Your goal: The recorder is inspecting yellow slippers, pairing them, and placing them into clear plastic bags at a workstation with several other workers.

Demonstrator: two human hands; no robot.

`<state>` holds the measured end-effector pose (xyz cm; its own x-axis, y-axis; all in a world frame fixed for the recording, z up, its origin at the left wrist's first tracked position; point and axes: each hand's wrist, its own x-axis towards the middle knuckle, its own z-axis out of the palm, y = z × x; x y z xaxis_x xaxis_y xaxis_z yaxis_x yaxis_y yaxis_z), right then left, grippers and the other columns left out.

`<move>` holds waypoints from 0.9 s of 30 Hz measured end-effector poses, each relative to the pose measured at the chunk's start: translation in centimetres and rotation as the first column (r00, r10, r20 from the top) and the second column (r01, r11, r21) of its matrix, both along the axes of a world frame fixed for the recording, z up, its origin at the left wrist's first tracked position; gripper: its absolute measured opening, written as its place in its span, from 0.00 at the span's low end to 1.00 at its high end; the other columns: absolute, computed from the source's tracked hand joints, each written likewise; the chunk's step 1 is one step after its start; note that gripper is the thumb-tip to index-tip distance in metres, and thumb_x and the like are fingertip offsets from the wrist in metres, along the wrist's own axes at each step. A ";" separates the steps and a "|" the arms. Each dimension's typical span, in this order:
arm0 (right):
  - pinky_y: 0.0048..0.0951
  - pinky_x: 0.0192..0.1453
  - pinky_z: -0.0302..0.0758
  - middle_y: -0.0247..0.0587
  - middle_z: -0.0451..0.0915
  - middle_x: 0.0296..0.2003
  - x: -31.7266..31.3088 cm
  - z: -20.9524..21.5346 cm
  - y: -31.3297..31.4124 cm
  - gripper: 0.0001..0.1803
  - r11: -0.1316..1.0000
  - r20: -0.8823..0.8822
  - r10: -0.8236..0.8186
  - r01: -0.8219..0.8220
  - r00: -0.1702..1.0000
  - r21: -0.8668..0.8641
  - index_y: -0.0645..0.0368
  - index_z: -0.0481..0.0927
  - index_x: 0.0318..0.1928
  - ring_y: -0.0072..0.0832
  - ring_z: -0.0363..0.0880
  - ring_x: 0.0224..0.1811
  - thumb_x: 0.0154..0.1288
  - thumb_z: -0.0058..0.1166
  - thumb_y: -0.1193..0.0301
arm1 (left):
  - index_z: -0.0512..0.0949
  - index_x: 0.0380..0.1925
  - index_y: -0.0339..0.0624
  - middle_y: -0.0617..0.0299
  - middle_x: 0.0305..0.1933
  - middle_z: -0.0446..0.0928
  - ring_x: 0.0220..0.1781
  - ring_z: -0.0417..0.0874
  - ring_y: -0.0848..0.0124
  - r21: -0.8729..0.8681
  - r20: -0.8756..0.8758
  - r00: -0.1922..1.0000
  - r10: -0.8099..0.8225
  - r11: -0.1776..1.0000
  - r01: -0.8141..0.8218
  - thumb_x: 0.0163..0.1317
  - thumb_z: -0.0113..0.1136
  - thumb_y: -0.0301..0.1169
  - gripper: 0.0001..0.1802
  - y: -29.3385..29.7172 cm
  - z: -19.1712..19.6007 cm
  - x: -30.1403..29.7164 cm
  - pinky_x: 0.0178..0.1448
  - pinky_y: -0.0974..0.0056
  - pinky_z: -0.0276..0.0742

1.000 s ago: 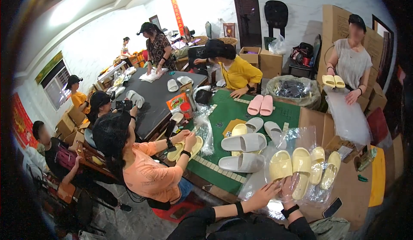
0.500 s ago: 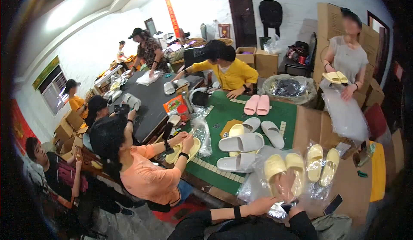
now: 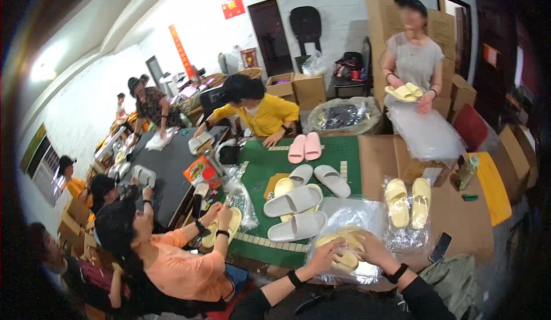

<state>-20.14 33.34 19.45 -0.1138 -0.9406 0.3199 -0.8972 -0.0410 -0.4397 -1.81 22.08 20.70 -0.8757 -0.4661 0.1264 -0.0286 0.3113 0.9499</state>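
Note:
My left hand and my right hand close round a pair of pale yellow slippers, one from each side. The slippers lie over a clear plastic bag at the table's near edge; whether they are inside it I cannot tell. My fingers cover part of them. Just right of my right hand, another yellow pair lies side by side on clear plastic. Ahead and to the left is a pile of grey slippers with a yellow one partly beneath.
Pink slippers stand farther back on the green mat. A phone lies right of my hands. A co-worker in orange handles yellow slippers at left; another in grey holds a yellow pair across the table.
The view has turned right. My right hand has come back from deep among the slippers to their right side. My left hand has moved from the bag's near edge onto the slippers.

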 end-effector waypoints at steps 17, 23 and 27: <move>0.37 0.43 0.72 0.52 0.79 0.32 -4.0 -1.3 7.0 0.18 0.721 0.403 -0.693 0.563 0.598 0.404 0.65 0.77 0.41 0.39 0.78 0.39 0.56 0.55 0.63 | 0.68 0.51 0.37 0.55 0.37 0.76 0.31 0.79 0.71 0.203 -0.027 0.996 -0.084 0.975 0.088 0.60 0.35 0.16 0.20 -1.7 3.1 -1.9 0.36 0.68 0.78; 0.32 0.28 0.71 0.50 0.77 0.20 -3.5 2.2 6.2 0.16 0.817 0.648 -0.529 0.534 0.548 0.217 0.67 0.78 0.30 0.31 0.78 0.22 0.62 0.47 0.64 | 0.67 0.54 0.36 0.58 0.42 0.72 0.34 0.75 0.77 0.368 -0.013 0.995 0.102 0.925 -0.090 0.58 0.56 0.24 0.22 -5.4 4.0 -2.0 0.36 0.72 0.75; 0.25 0.21 0.71 0.42 0.77 0.18 -2.4 4.3 4.8 0.16 0.852 0.772 -0.409 0.507 0.486 0.132 0.68 0.77 0.29 0.24 0.76 0.17 0.64 0.46 0.67 | 0.61 0.59 0.36 0.59 0.46 0.70 0.42 0.73 0.78 0.144 -0.084 0.986 0.142 0.981 -0.129 0.53 0.61 0.21 0.32 -6.1 4.8 -1.4 0.43 0.74 0.71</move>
